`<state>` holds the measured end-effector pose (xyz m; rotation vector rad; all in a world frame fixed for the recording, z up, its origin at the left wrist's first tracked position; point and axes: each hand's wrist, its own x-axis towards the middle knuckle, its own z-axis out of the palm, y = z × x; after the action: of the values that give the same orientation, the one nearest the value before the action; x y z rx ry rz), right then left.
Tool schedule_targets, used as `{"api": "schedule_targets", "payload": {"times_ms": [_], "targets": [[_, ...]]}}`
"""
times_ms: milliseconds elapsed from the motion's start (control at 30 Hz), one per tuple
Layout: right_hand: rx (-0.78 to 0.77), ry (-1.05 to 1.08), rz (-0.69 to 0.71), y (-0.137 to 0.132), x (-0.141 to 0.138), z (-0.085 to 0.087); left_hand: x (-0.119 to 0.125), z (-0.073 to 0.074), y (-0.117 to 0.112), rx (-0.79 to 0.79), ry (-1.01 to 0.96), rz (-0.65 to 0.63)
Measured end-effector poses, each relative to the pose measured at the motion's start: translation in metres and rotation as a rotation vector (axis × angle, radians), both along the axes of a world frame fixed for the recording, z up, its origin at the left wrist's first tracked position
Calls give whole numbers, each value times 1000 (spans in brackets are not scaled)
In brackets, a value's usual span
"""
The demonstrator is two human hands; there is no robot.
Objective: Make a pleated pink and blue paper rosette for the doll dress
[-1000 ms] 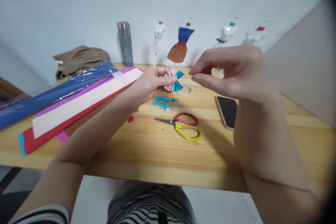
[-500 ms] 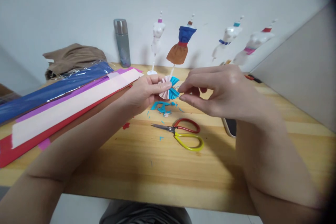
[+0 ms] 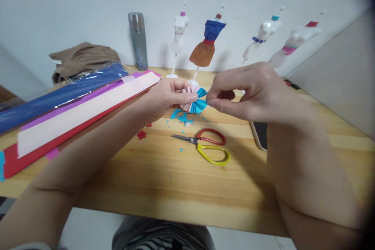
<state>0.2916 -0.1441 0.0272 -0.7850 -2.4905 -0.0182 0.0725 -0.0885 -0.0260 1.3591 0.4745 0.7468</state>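
My left hand (image 3: 167, 95) pinches a small pleated paper fan (image 3: 193, 100), half pink and half blue, above the wooden table (image 3: 164, 179). My right hand (image 3: 249, 91) is closed in a pinch, thumb and forefinger on the fan's blue edge. Blue paper scraps (image 3: 181, 117) lie under the fan. Scissors with one red and one yellow handle (image 3: 205, 144) rest on the table below both hands, untouched.
Long sheets of blue, purple, pink and red paper (image 3: 73, 105) stretch across the left. A phone (image 3: 259, 134) lies partly under my right wrist. Against the wall stand a grey flask (image 3: 138, 41), several small mannequins, one in a blue and brown dress (image 3: 206, 43), and brown cloth (image 3: 82, 58).
My right hand came down and left from open air to the fan and now pinches its blue edge. The left hand kept hold of the fan.
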Motion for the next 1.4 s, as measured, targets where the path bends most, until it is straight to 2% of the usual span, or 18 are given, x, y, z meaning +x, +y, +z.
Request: {"api": "schedule_targets", "payload": {"times_ms": [167, 333, 600, 967, 1233, 1400], "targets": [[69, 36, -45, -2, -4, -2, -2, 2, -2, -27, 71, -107], [159, 46, -61, 0, -6, -6, -5, 4, -1, -11, 89, -115], [156, 141, -70, -3, -2, -2, -5, 8, 0, -40, 42, -58], [152, 62, -82, -1, -5, -7, -3, 9, -5, -38, 78, 10], [157, 80, -103, -3, -12, -12, -6, 7, 4, -112, -62, 36], [187, 180, -85, 0, -14, -12, -11, 7, 10, -39, -79, 91]]}}
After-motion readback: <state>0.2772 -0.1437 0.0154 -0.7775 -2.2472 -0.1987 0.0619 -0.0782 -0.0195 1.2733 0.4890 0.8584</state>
